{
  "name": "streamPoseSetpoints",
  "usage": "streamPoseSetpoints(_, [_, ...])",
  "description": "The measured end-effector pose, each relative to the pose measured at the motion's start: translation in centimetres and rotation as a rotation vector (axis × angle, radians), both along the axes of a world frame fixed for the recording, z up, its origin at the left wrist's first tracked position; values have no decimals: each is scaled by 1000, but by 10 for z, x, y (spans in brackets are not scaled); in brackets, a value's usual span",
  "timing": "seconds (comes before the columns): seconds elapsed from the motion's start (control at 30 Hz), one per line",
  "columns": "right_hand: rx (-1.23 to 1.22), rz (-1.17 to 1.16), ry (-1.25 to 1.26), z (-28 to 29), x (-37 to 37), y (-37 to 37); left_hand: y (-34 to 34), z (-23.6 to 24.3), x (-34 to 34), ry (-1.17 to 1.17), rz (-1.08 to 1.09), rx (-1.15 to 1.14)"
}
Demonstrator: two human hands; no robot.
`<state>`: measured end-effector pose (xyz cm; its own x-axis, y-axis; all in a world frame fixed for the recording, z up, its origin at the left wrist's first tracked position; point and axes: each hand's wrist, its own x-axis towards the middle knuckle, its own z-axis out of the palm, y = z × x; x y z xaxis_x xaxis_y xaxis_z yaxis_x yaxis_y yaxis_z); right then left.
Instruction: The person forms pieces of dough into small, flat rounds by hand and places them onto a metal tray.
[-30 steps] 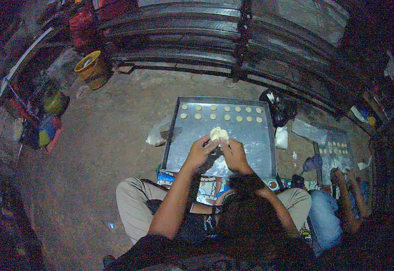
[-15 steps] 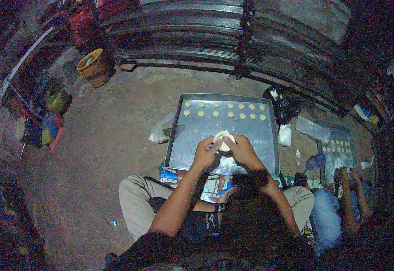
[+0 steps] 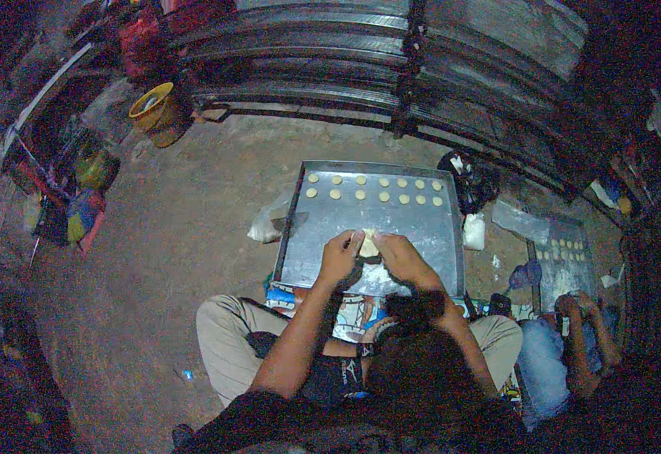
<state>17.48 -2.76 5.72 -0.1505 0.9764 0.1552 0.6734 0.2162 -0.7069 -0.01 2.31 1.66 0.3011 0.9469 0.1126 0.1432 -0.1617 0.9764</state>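
Note:
Between my left hand (image 3: pixel 339 257) and my right hand (image 3: pixel 396 259), a pale lump of dough (image 3: pixel 368 245) is held, with the fingers and thumbs of both pressed onto it. They are over the near half of a large metal tray (image 3: pixel 293 227) that lies in front of my crossed legs. Two rows of flat, round dough pieces (image 3: pixel 383 183) line the far part of the tray, with patches of white powder nearer my hands. A patterned surface shows under the tray's near edge.
A clear bag (image 3: pixel 268 219) is left of the tray; a white bag (image 3: pixel 473 231) and black bag (image 3: pixel 473 185) are right. A co-worker's hands (image 3: pixel 573 306) are near a second tray (image 3: pixel 564 261). A yellow bucket (image 3: pixel 160 117) stands by metal racks (image 3: pixel 308 68).
The dough between my fingers has changed shape, from a ragged, spread lump to a smaller, more compact one. The co-worker's hands at the right have shifted slightly.

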Motion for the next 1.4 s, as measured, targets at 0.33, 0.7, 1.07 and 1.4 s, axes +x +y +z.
streamPoseSetpoints(0.33, [-284, -111, 282, -2, -7, -1, -3, -32, 19, 26, 128, -9])
streamPoseSetpoints(0.7, [-410, 143, 513, -4, -8, -1, -24, 14, 16, 7, 225, -21])
streamPoseSetpoints(1.07, [-206, -60, 184, 8, 24, -2, -10, 15, 5, -283, -122, -261])
streamPoseSetpoints(1.4, [-150, -199, 147, -23, 38, 5, -13, -4, 11, 50, 39, 61])
